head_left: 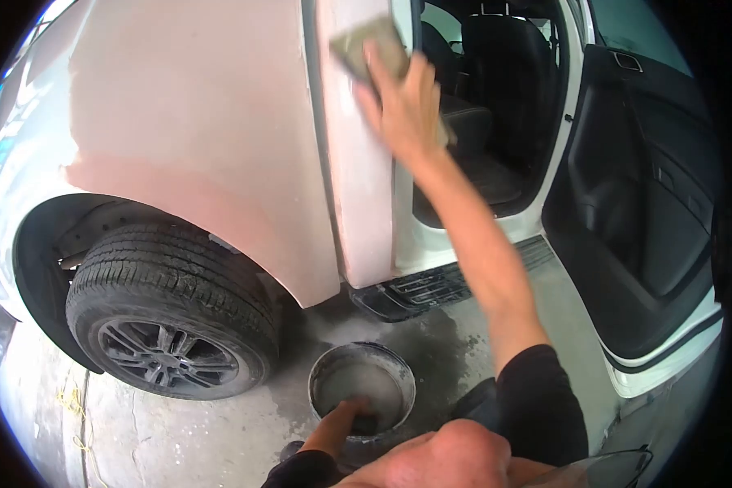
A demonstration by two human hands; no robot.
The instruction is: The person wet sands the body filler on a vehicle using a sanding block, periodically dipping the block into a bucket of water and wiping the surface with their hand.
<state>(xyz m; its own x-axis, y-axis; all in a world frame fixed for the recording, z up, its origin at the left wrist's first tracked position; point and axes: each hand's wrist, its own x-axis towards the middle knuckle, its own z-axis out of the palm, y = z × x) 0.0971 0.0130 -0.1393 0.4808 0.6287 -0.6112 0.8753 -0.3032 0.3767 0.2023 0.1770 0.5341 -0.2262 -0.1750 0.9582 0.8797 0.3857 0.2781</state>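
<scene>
My right hand holds a flat greyish-green sanding block against the pinkish body pillar beside the open door. Its fingers are spread over the block, slightly blurred. Lower down, my left hand reaches into a round bucket of cloudy grey water on the floor. A dark object shows at its fingers, but I cannot make out what it is. The large pinkish panel lies left of the pillar, across a dark vertical gap.
A rear wheel stands at the left under the arch. The open black-trimmed door is at the right, with dark seats inside. A side step juts out above the wet floor. Yellow string lies lower left.
</scene>
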